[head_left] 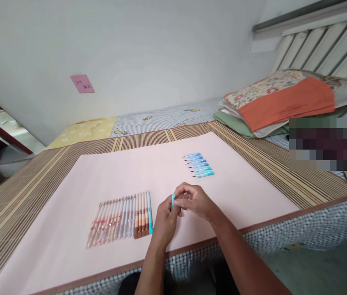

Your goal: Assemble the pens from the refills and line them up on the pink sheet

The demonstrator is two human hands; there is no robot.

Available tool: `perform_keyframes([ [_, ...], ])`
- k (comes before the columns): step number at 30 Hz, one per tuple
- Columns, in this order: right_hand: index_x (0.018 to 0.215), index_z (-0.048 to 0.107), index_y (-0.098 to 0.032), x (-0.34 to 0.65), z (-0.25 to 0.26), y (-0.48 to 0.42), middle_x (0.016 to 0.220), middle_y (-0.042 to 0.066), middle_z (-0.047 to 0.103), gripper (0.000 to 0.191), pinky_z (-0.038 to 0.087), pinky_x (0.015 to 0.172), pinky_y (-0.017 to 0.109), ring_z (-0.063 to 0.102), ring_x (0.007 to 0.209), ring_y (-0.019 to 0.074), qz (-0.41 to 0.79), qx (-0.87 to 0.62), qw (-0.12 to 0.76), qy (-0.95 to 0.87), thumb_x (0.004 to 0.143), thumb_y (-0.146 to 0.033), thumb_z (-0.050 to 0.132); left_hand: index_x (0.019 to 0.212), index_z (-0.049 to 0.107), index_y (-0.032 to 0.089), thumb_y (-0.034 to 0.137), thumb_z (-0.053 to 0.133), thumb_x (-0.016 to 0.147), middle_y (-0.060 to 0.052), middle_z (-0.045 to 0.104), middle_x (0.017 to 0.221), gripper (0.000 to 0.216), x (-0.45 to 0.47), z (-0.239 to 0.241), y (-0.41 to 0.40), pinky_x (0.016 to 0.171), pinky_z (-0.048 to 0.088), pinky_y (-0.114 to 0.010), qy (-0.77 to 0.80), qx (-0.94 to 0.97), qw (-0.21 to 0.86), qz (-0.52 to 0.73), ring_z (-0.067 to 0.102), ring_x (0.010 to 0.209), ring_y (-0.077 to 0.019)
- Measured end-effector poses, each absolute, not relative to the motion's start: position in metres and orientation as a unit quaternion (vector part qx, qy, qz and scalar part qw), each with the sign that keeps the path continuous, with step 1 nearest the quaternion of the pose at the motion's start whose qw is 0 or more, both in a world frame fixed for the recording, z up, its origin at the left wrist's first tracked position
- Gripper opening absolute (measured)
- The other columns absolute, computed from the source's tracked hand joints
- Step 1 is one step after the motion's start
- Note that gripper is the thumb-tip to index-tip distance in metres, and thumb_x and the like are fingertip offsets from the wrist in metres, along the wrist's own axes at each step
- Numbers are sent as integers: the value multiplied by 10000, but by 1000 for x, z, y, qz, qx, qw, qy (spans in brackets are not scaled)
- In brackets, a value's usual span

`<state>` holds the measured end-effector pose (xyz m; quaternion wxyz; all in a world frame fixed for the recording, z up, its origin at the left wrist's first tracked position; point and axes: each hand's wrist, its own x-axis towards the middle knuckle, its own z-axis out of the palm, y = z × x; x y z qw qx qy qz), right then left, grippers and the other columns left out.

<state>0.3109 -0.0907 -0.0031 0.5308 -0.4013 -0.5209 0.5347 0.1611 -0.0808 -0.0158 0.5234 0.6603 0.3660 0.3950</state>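
Note:
My left hand (166,217) is closed around a light blue pen (173,200), whose upper part sticks up between thumb and forefinger. Bent over it from the right, my right hand (193,200) has its fingers pinched together at the pen's side; the lower part is hidden by both hands. Left of them lies a neat row of clear decorated pens (112,221), then several brown-and-cream pens (142,219) and one turquoise pen (149,213) at the row's right end. Beyond my hands, short blue pen pieces (198,164) with dark pointed tips lie in a column.
A pale pink sheet (99,176) lies over a striped mat (47,176) on the bed. At the back right, folded bedding (284,102) is piled by the radiator (324,45). A pink note (82,84) is on the wall. The mat's near edge runs under my forearms.

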Motion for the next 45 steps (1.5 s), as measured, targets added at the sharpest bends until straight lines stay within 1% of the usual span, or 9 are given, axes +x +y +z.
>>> perform_keyframes([
  [6,808,651,-190,299,1,-90,715,-20,638,201,460,467,252,574,496,116,526,-414,568,-479,759,-343,772,779,642,177,382,582,914,-18,628,715,253,164,-19,-80,656,418,-285,385,654,516,397,550,680,-166],
  [12,919,700,-188,346,0,-86,780,28,710,207,524,676,326,653,721,196,349,-551,587,-480,791,-350,715,1029,686,163,437,690,815,-93,727,951,348,161,-23,-72,752,491,-322,454,541,541,456,655,867,-214],
  [17,955,722,-203,384,-15,-87,1019,67,713,160,442,833,334,654,929,211,89,-710,367,-594,868,-153,598,999,683,145,432,694,789,-86,729,910,356,156,-27,-67,653,486,-285,485,430,565,510,667,740,-172],
  [20,933,730,-200,391,-25,-86,1005,88,695,182,394,782,324,647,925,220,50,-760,198,-616,898,-109,576,974,686,135,408,722,757,-80,724,885,351,155,-25,-67,611,478,-269,478,394,579,530,664,690,-158],
  [22,968,728,-189,389,-26,-84,1028,105,687,163,377,773,328,634,935,234,45,-771,157,-615,899,-119,598,955,687,129,392,735,741,-78,723,866,343,156,-23,-67,591,474,-260,476,377,585,538,659,663,-150],
  [27,1055,700,-202,363,-22,-79,1105,90,681,172,363,836,328,583,1034,234,47,-709,212,-671,927,-156,595,923,687,126,387,763,705,-64,718,822,349,154,-22,-65,556,463,-247,477,351,584,555,645,615,-137],
  [32,962,700,-197,334,-27,-72,1027,83,676,151,342,776,336,570,973,241,82,-676,153,-716,902,-97,604,919,681,120,393,769,694,-65,721,804,364,152,-24,-64,541,455,-236,476,350,591,550,645,606,-135],
  [37,877,642,-182,334,-27,-72,969,62,668,135,334,755,312,555,914,213,105,-670,192,-709,857,-55,601,929,676,111,396,773,707,-78,725,811,374,152,-26,-64,542,453,-235,471,350,603,540,645,602,-135],
  [45,901,680,-201,329,-3,-82,856,23,681,125,418,676,276,587,772,170,272,-541,452,-655,876,-159,565,1132,650,139,452,801,734,-76,707,919,528,158,-25,-68,590,509,-268,419,372,657,505,671,702,-159],
])
